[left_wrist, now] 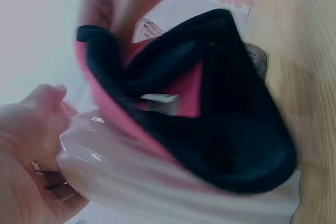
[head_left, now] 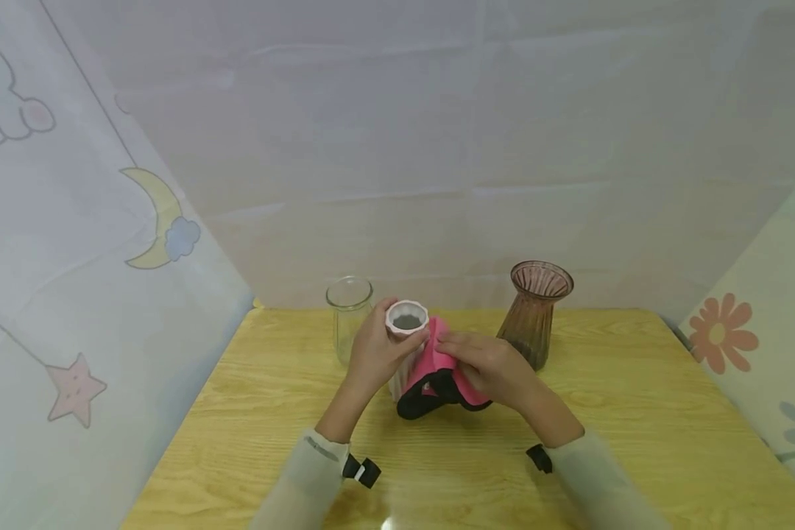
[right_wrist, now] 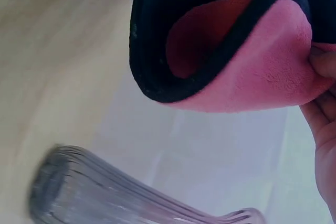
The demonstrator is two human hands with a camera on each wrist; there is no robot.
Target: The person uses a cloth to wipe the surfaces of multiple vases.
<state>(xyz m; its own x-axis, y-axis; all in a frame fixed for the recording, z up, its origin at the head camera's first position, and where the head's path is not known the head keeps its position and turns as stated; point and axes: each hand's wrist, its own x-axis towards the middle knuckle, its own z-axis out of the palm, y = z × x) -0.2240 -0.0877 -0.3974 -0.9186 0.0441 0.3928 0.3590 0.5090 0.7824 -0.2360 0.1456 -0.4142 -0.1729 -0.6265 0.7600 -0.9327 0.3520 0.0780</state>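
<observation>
A white vase [head_left: 407, 319] with a scalloped rim stands in the middle of the table in the head view, its mouth facing the camera. My left hand [head_left: 376, 350] grips it around the neck, just under the rim. A pink cloth [head_left: 432, 359] with a wide black border hangs in loose folds along the vase's right side. My right hand [head_left: 493, 362] pinches the upper part of this cloth. In the left wrist view the cloth overlaps the glossy white body [left_wrist: 110, 156] of the vase, and its black edge [left_wrist: 241, 150] folds outward.
A clear glass jar [head_left: 350, 313] stands just behind and left of my left hand. Behind my right hand is a ribbed, brownish-pink glass vase [head_left: 531, 324] with a flared mouth. The wooden table [head_left: 636, 412] meets a pale fabric backdrop [head_left: 384, 169] at its far edge.
</observation>
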